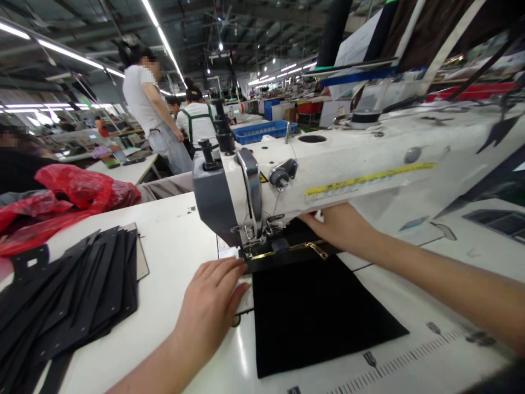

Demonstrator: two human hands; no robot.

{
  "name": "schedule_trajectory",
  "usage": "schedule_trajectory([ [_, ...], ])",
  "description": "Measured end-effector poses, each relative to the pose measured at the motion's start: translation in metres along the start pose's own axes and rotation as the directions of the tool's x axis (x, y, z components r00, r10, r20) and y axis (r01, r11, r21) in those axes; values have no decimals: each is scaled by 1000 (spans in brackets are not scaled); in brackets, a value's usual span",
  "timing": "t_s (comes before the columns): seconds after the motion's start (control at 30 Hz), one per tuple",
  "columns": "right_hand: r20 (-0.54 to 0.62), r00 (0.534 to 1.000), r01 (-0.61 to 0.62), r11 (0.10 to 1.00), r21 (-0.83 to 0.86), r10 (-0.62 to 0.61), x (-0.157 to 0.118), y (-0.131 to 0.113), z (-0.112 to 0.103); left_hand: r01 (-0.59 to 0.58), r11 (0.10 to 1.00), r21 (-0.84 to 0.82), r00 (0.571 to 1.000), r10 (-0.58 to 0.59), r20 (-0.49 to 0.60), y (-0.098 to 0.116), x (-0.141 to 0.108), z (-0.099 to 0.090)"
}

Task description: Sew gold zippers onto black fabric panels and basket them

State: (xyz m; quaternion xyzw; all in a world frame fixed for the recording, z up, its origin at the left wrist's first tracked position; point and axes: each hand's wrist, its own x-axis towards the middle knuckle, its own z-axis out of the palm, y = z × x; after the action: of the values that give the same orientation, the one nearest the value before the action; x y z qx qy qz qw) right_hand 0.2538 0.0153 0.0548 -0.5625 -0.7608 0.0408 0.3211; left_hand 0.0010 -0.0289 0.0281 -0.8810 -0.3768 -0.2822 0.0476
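A black fabric piece (320, 312) lies flat on the sewing machine bed, its near part spread toward me. Along its far edge runs a gold-toothed zipper (266, 255) with a gold zipper pull (318, 250), beside the presser foot and needle area of the white sewing machine (369, 158). My left hand (215, 293) rests left of the needle, fingers stretched out and fingertips at the left end of the zipper tape, thumb apart from them. Reaching under the machine arm, my right hand (340, 224) is at black material behind the zipper; its fingertips are mostly hidden.
A fanned stack of black pieces (90, 295) lies on the white table at left, with red plastic bags (82, 186) behind it. A ruler scale (394, 358) marks the front edge. Beyond the machine are a blue basket (262, 130) and several people.
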Motion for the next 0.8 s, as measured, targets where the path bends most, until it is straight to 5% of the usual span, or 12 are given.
schedule_trajectory([
  [0.1,134,957,253,966,47,-257,-35,-22,6,-128,992,-4,990,128,56,-18,4,5],
  [0.17,190,897,396,917,54,-399,-53,-38,17,-60,997,-38,995,63,82,-20,9,7],
  [0.33,313,908,309,949,-56,-277,-40,-58,45,188,982,-29,979,-185,79,-15,22,1],
  [0.57,315,890,356,934,-26,-331,-32,-53,53,107,993,-44,991,-103,90,-14,15,4],
  [0.8,282,848,480,876,-47,-450,-41,-56,50,-66,989,135,994,53,98,-8,4,15],
])
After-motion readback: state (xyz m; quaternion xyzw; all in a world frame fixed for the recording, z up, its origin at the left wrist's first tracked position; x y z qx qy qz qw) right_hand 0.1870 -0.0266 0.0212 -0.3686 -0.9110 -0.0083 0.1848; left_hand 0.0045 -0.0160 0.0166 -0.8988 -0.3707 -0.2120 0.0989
